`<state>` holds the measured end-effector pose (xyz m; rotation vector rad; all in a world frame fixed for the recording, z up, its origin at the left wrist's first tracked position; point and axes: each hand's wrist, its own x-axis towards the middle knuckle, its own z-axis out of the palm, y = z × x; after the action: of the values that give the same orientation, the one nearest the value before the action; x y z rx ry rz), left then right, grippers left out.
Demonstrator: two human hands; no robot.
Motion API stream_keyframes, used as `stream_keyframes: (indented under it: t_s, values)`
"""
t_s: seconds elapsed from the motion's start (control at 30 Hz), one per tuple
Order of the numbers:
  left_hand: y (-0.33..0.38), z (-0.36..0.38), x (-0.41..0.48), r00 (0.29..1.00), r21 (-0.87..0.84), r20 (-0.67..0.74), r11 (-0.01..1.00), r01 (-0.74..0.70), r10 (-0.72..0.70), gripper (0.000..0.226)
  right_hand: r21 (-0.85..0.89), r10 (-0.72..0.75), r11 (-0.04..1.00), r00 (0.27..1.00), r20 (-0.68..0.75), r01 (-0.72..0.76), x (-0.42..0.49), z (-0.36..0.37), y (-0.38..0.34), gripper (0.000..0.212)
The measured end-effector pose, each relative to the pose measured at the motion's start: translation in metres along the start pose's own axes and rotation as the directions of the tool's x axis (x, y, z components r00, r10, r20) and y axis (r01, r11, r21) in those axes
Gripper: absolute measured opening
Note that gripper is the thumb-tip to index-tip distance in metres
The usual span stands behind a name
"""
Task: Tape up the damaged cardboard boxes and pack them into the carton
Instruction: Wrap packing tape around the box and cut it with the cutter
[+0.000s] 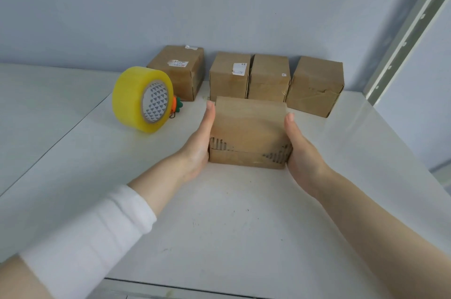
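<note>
My two hands are pressed flat against opposite ends of one cardboard box (249, 131), clamping it between the palms. My left hand (199, 145) lies along the box's left end, fingers straight and together, pointing toward 12 o'clock, the fingertips reaching the box's far top corner. My right hand (301, 152) mirrors it on the right end, fingers extended the same way, thumb lying along the upper edge. Both forearms run in from 6 o'clock and converge on the box; the left one wears a white sleeve (85, 237) pushed up short of the wrist, the right one is bare.

The held box sits on the white table (231, 225), straight ahead of me. Its near face is torn along a horizontal line, with the corrugated ribbing exposed at the left and right ends of the tear.

Beyond it, toward 12 o'clock, four more cardboard boxes stand in a row against the wall (219, 5): the far-left box (178, 71) set slightly apart, then the second box (229, 75) and the third box (269, 77) touching each other, then the far-right box (316, 86), whose front is creased and ripped. That makes five boxes in all.

At about 10 o'clock from the held box, one yellow tape roll (142, 99) stands on its edge. Just behind it a small orange and green carrot-shaped thing (177, 104) peeks out.
</note>
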<state>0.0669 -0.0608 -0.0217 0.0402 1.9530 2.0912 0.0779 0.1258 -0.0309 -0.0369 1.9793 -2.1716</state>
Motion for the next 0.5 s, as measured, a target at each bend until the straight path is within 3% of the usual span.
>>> stream_keyframes:
  t_s: [0.03,0.1,0.17,0.23,0.3,0.4,0.5]
  values:
    - [-0.001,-0.003,0.0,1.0,0.014,0.012,1.0,0.005,-0.005,0.063,-0.011,-0.01,1.0,1.0,0.024,0.011,0.0,-0.002,-0.002,0.121]
    - [-0.003,-0.008,0.001,1.0,0.07,0.002,0.997,0.027,-0.027,0.089,-0.063,-0.038,0.997,0.998,0.046,0.04,-0.002,-0.006,-0.002,0.112]
    - [0.001,-0.012,0.001,0.996,0.236,-0.063,0.968,0.08,-0.067,0.11,-0.098,-0.047,0.994,0.998,0.041,0.051,-0.003,-0.008,-0.002,0.104]
    - [0.008,-0.02,0.0,0.991,0.331,-0.101,0.937,0.115,-0.086,0.112,-0.093,-0.045,0.995,0.999,0.022,0.046,-0.002,-0.009,-0.002,0.103]
    - [0.014,-0.028,-0.002,0.991,0.245,-0.012,0.96,0.135,-0.136,0.095,-0.088,-0.04,0.995,0.999,0.014,0.041,-0.001,-0.009,-0.001,0.105]
    - [0.016,-0.026,-0.005,0.986,0.061,0.082,0.988,0.141,-0.145,0.039,-0.079,-0.028,0.996,0.999,0.024,0.03,0.0,-0.006,0.002,0.108]
    - [0.019,-0.024,-0.003,0.992,0.012,0.038,0.993,0.116,-0.116,0.033,-0.117,-0.058,0.99,0.989,0.134,0.074,-0.004,-0.01,0.002,0.1]
